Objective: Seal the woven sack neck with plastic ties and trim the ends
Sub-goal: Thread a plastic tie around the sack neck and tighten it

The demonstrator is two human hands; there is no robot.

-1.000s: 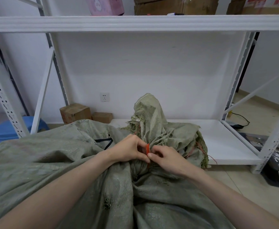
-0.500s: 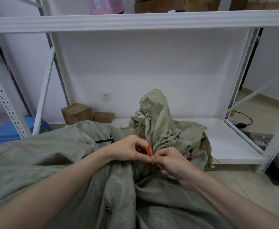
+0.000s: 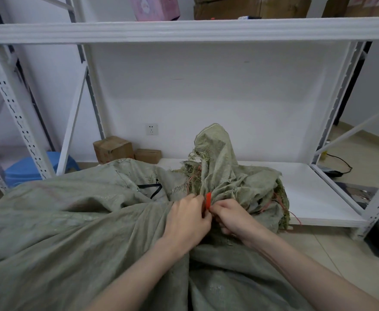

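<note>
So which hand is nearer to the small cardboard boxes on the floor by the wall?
The left hand. It grips the sack neck on the side toward the cardboard boxes, which lie beyond it to the left. The right hand is farther from them.

the woven sack (image 3: 76,221) is faded olive green, the plastic tie (image 3: 208,199) bright red, the shelf (image 3: 307,198) white, the stool (image 3: 27,169) blue.

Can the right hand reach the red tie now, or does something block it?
Probably yes: the right hand is already at the red tie on the sack neck, fingertips against it, nothing between.
</note>
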